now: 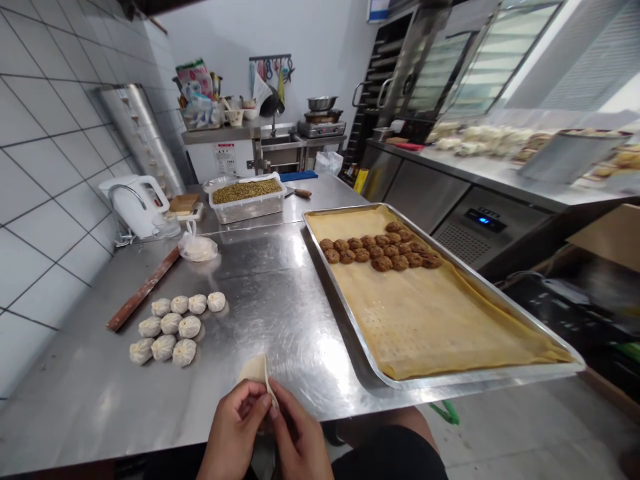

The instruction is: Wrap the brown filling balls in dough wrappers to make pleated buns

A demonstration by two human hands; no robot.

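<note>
A thin, pale dough wrapper (257,370) is pinched at the table's front edge, its upper part standing up folded. My left hand (237,420) closes on one side of it, thumb and fingers pressed together. On the other side, my right hand (295,423) pinches the wrapper's edge close to the left thumb. Whatever lies inside the fold is hidden by my fingers. To the left, several pleated dough balls (171,324) sit in rows on the steel table (260,293). On the right, a metal tray (345,293) lined with yellowish cloth carries several brown filling balls (381,264) toward its far end.
Beyond the dough balls lie a wooden stick (145,288) and a tied plastic bag of dough (199,248). A plastic tub (247,203) of greenish-brown crumbly stuff stands farther back, beside a knife (301,193). A white kettle (135,203) is by the tiled wall.
</note>
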